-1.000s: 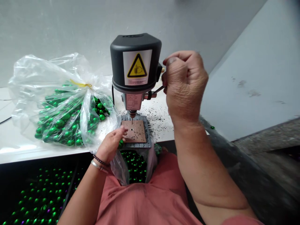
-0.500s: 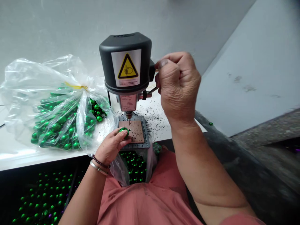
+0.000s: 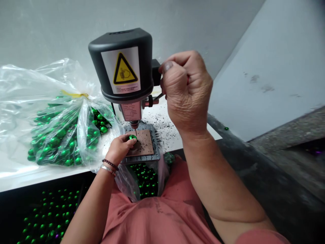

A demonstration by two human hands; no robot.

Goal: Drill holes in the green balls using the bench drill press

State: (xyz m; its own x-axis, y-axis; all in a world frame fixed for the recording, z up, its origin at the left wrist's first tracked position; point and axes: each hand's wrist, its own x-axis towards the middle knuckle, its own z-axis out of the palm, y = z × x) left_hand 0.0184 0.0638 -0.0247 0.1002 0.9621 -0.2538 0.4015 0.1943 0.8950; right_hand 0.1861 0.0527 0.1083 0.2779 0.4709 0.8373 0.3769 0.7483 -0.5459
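Green ball (image 3: 132,137) sits between the thumb and fingers of the left hand (image 3: 120,146), low at the front of the drill press (image 3: 144,61), just beside its thin bit (image 3: 135,132). Whether the bit touches it, or whether it already has a hole, I cannot tell.

Nearest, in front of the drill press and over the lap, an open plastic bag (image 3: 161,174) holds many more green balls. To the press's left and lower down, under the tabletop (image 3: 63,171), lies a wide dark spread of balls (image 3: 48,217), mostly green. None of these groups shows clearly which balls are finished and which are waiting, so how much is done and how much is left stays uncertain.

At the foot of the press, a brown board (image 3: 146,144) lies on the metal base (image 3: 156,152), strewn with dark flecks. More flecks cover the tabletop right of the press; they look like drilling waste, so some work has probably been done.

To the right of the press's head, the right hand (image 3: 188,89) is clenched around its lever (image 3: 158,97). Left of the press, a large clear bag (image 3: 83,125) full of green balls is gathered with a yellow tie (image 3: 76,95). Behind the press stands a grey wall (image 3: 63,27).
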